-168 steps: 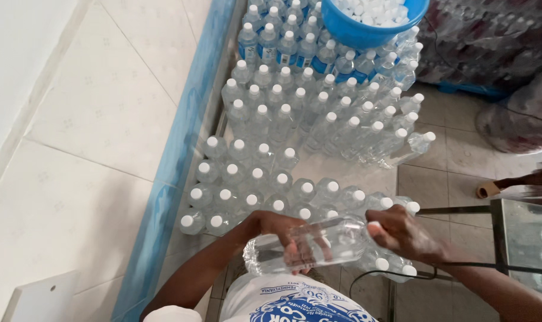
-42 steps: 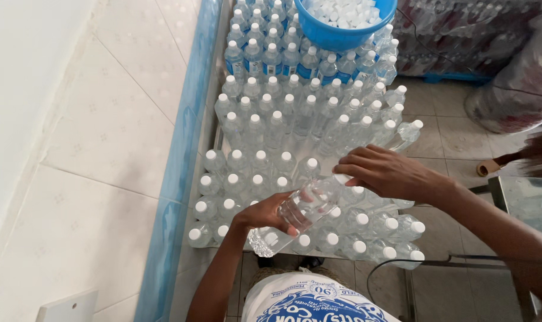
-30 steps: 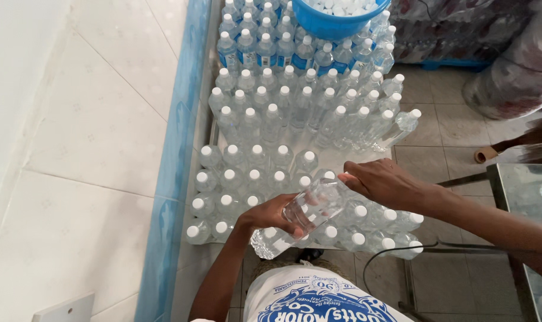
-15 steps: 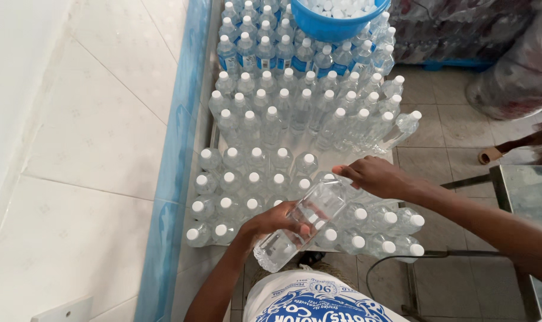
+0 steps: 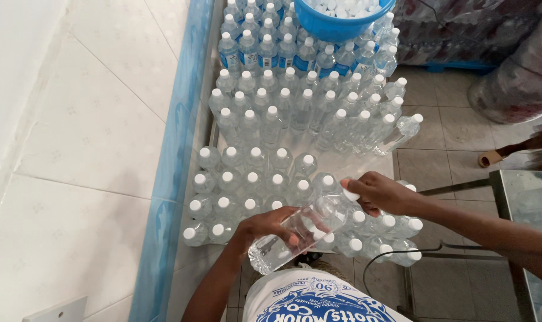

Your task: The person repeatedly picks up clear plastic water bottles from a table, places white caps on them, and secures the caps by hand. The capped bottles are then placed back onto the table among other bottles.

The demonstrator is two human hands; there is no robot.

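Observation:
A clear plastic water bottle (image 5: 303, 229) lies tilted across my lap area, its base toward me and its white-capped neck pointing up and right. My left hand (image 5: 265, 226) wraps around the bottle's lower body. My right hand (image 5: 378, 192) closes over the cap end of the same bottle. Beneath both hands stands a block of upright clear bottles with white caps (image 5: 247, 179), packed in rows.
More capped bottles (image 5: 306, 101) fill the space farther away, some leaning. A blue tub of white caps (image 5: 342, 15) sits at the top. A white tiled wall with a blue edge strip (image 5: 175, 149) runs along the left. Wrapped bottle packs (image 5: 503, 53) lie at the right.
The bottle stayed in both hands and tilted lower, its base dropping toward me. My right hand shifted slightly right along the neck to the cap.

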